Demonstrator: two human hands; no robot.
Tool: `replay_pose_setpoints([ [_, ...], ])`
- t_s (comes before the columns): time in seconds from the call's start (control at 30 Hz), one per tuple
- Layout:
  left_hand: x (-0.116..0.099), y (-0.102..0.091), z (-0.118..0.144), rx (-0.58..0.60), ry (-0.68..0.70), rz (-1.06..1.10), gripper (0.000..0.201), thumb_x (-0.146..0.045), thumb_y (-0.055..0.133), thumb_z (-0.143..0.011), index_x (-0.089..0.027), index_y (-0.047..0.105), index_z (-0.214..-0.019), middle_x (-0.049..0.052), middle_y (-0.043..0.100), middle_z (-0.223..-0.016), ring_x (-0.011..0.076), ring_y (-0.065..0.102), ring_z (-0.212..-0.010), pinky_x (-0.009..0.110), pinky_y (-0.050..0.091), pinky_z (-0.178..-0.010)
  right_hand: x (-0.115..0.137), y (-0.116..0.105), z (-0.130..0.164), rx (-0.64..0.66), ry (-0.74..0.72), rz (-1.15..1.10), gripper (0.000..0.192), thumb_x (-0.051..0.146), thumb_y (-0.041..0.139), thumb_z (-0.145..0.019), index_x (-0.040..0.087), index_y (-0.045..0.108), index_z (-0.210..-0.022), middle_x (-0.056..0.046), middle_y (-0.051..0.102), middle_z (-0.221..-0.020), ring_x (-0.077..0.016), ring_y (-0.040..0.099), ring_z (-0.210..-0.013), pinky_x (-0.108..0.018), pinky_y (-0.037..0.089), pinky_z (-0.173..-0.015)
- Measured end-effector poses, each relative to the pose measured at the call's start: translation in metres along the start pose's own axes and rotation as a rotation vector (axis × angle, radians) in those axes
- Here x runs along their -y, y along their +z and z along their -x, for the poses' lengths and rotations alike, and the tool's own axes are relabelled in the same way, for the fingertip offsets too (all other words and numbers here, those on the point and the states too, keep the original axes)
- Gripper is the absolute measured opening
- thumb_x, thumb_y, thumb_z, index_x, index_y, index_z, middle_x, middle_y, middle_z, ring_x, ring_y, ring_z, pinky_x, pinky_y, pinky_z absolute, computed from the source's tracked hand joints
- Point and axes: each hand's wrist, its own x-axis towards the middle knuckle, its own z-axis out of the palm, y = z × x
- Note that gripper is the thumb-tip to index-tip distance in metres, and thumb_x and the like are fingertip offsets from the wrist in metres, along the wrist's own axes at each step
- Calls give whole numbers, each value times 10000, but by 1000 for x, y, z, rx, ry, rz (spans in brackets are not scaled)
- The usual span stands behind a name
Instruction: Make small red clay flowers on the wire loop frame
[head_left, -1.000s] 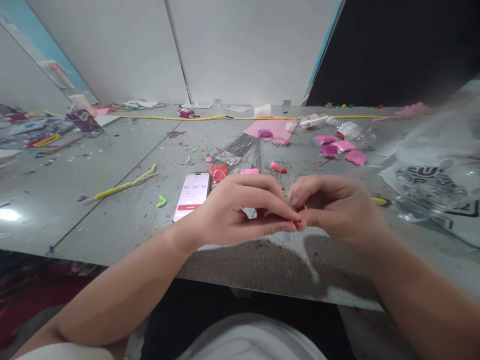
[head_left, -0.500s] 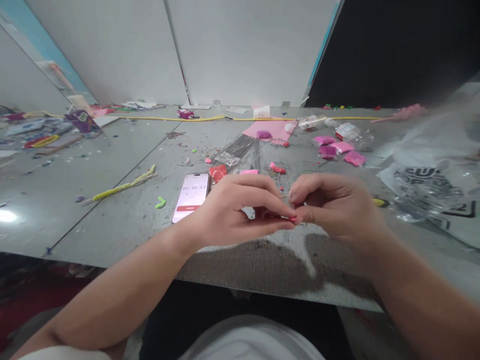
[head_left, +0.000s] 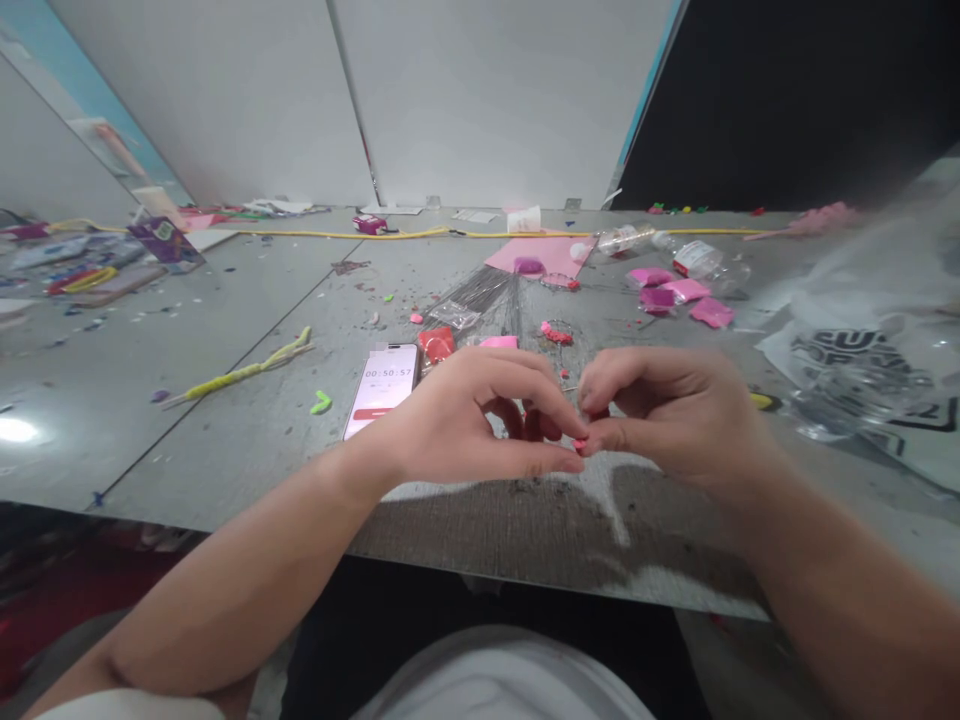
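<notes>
My left hand (head_left: 472, 420) and my right hand (head_left: 667, 415) meet fingertip to fingertip just above the grey table (head_left: 247, 440), near its front edge. Between the pinching tips sits a tiny pink-red bead (head_left: 579, 443), and a thin wire (head_left: 570, 389) pokes out beside my right forefinger. Which hand holds the bead I cannot tell; both touch it. A phone (head_left: 382, 388) showing a running timer lies flat just left of my left hand.
Behind the hands lie a bundle of thin wires (head_left: 487, 295), small bags of pink and red beads (head_left: 679, 298), a pink sheet (head_left: 544, 255), plastic bottles (head_left: 701, 260) and a yellow pipe cleaner (head_left: 244, 373). A crumpled plastic bag (head_left: 870, 340) fills the right side.
The fingertips have shifted slightly left and lower, and my left hand's fingers have opened a little around the bead. The phone timer has ticked from 56 to 57.
</notes>
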Motion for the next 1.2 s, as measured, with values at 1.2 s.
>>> replay_pose_setpoints([
  [1.2,0,-1,-1,-25,-77,72,132,-281,864,-807,-189,809,-883,35,714,-796,109,682,-675,205,562,-589,4,-3,2,36,-22,48,183,294,927,-730,319,755,-785,3,688,-736,-195,627,-696,-363,524,-628],
])
